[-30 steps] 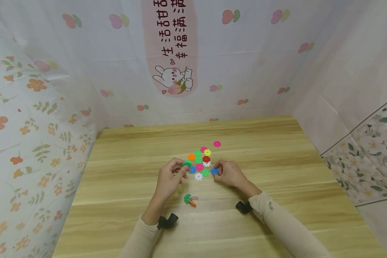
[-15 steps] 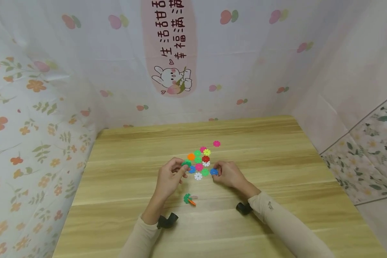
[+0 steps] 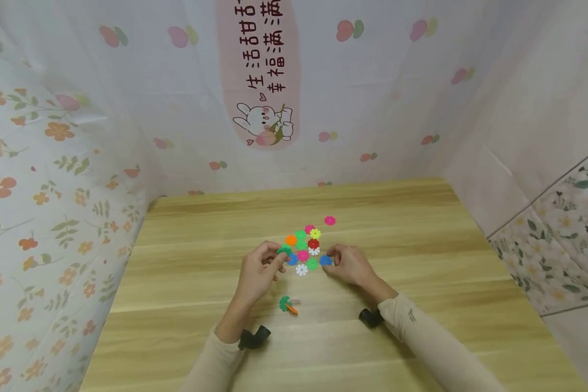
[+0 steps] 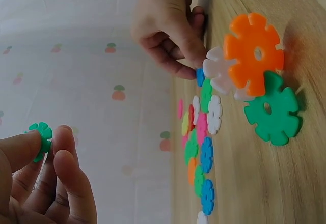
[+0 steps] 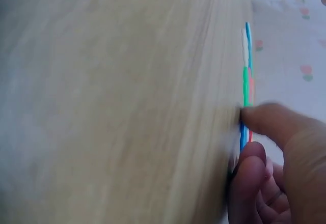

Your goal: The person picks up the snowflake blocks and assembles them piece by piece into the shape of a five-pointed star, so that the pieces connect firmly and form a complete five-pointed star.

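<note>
My left hand (image 3: 261, 270) holds a green snowflake disc (image 4: 43, 138) between thumb and fingers, raised above the table in the left wrist view. My right hand (image 3: 351, 265) rests low at the right of the disc cluster, its thumb and finger pinching the edges of a blue snowflake disc (image 3: 325, 261) at the tabletop. Between the forearms stands a small joined piece: a green disc (image 4: 272, 113), an orange disc (image 4: 243, 46) and a pale pink disc (image 4: 216, 70) slotted together. The right wrist view shows the blue disc edge-on, partly hidden by the fingers.
Several loose discs lie close together on the wooden table (image 3: 186, 294), among them an orange disc (image 3: 291, 240), a white disc (image 3: 301, 270) and a yellow disc (image 3: 315, 233). One pink disc (image 3: 330, 220) lies farther back. Black wrist mounts (image 3: 256, 338) jut out at both cuffs.
</note>
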The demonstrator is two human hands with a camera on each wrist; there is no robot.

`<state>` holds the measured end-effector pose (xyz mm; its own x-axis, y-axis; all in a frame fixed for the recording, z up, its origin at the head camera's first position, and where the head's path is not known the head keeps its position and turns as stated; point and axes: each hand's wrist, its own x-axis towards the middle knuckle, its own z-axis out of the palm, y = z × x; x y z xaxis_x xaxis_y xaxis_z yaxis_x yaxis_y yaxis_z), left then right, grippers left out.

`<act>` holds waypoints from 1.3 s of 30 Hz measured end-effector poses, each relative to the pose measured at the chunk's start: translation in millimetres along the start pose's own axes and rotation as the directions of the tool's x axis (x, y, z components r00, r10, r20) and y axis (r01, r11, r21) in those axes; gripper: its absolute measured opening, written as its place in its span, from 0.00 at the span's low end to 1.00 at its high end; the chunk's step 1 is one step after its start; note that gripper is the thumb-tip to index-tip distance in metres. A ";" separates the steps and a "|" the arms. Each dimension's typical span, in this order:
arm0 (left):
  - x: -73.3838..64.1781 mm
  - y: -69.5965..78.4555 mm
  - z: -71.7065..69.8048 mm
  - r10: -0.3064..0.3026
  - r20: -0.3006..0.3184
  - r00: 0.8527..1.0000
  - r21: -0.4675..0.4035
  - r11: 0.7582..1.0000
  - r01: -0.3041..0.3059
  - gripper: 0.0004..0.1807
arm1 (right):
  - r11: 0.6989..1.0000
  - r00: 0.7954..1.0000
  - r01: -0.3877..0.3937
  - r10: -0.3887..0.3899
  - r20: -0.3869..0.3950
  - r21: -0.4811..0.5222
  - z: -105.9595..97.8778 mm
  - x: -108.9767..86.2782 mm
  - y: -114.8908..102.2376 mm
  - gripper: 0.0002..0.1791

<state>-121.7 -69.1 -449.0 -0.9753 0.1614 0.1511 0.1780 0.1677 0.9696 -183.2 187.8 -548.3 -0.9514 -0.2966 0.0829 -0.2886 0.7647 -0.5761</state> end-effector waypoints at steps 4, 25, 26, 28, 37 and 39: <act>-3.5 -1.2 -0.4 -0.013 0.004 1.000 0.003 1.000 0.013 0.07 | 1.000 1.000 -0.009 0.009 0.011 -0.022 3.8 -1.7 1.3 0.15; -2.6 -1.5 0.9 -0.009 0.005 1.000 -0.001 1.000 0.009 0.07 | 0.994 0.995 0.097 -0.096 -0.014 0.042 -14.6 -1.0 -21.7 0.13; -2.9 -1.8 1.2 -0.004 0.005 1.000 0.005 1.000 0.004 0.06 | 0.989 0.992 0.123 -0.121 -0.023 0.077 -18.8 -1.2 -27.8 0.13; -3.0 -2.2 2.1 0.010 0.008 1.000 0.020 1.000 -0.010 0.06 | 0.974 0.983 0.184 -0.180 -0.042 0.134 -27.5 -1.5 -41.7 0.13; -1.1 -0.5 6.3 0.067 0.087 0.994 0.034 0.997 -0.070 0.06 | 0.933 0.960 0.279 -0.277 -0.041 0.228 -49.4 -5.9 -83.7 0.13; -1.0 -0.6 6.5 0.074 0.097 0.993 0.041 0.996 -0.078 0.06 | 0.932 0.959 0.280 -0.280 -0.036 0.228 -49.7 -6.2 -85.2 0.13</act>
<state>-120.0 -63.1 -451.0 -0.9422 0.2666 0.2029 0.2588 0.1945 0.9461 -158.1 152.9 -459.3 -0.8358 -0.4782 0.2697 -0.5114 0.4996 -0.6992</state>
